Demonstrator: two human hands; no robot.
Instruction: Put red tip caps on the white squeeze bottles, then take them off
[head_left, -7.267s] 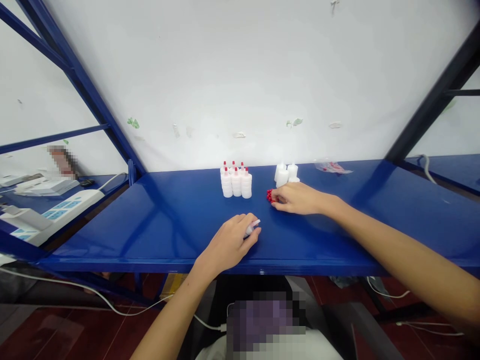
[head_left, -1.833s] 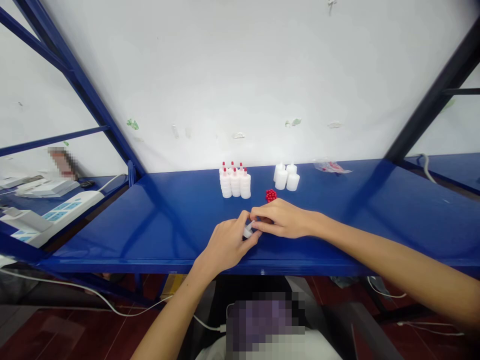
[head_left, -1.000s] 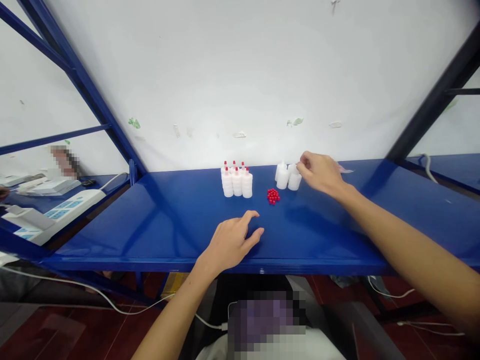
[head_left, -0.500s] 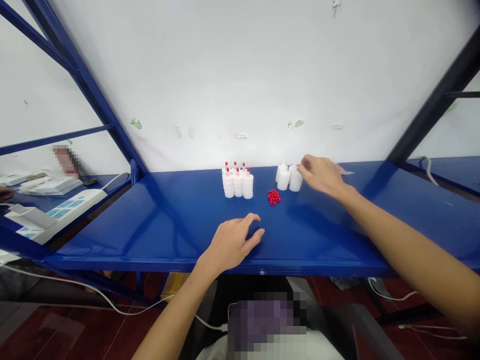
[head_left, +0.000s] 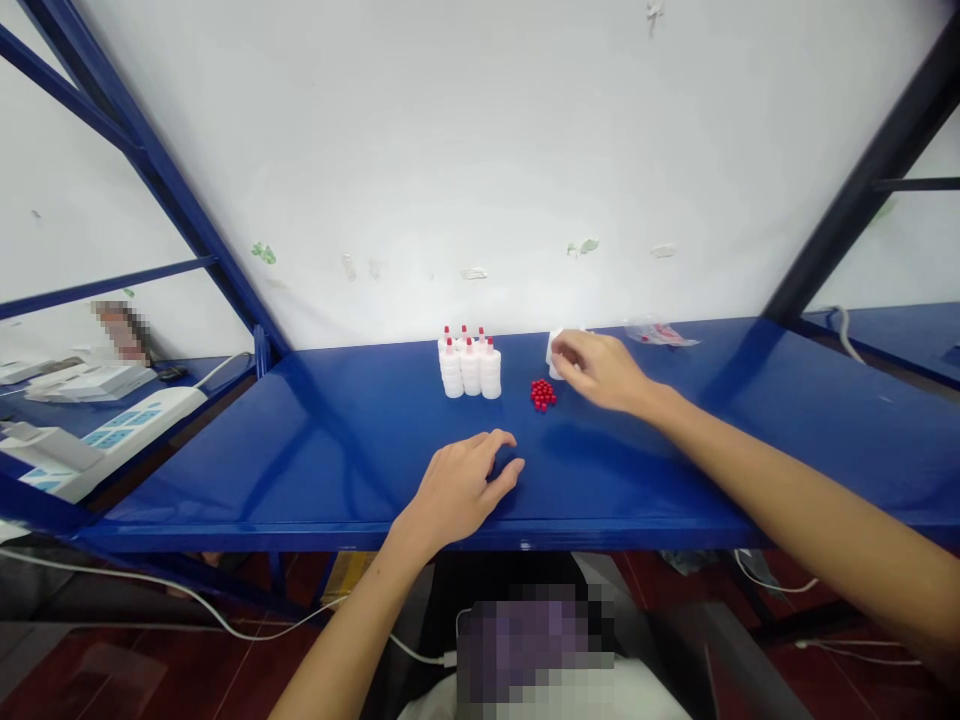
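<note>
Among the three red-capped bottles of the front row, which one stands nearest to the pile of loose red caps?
The rightmost white bottle, on the side toward the red caps; the middle bottle and left bottle stand farther away.

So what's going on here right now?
A person's right hand is at white bottles on the blue table, hiding most of them; whether it grips one can't be seen. The left hand is open near the front edge, nothing visible in it. Red caps lie bunched between the right hand and upright red-tipped bottles.
</note>
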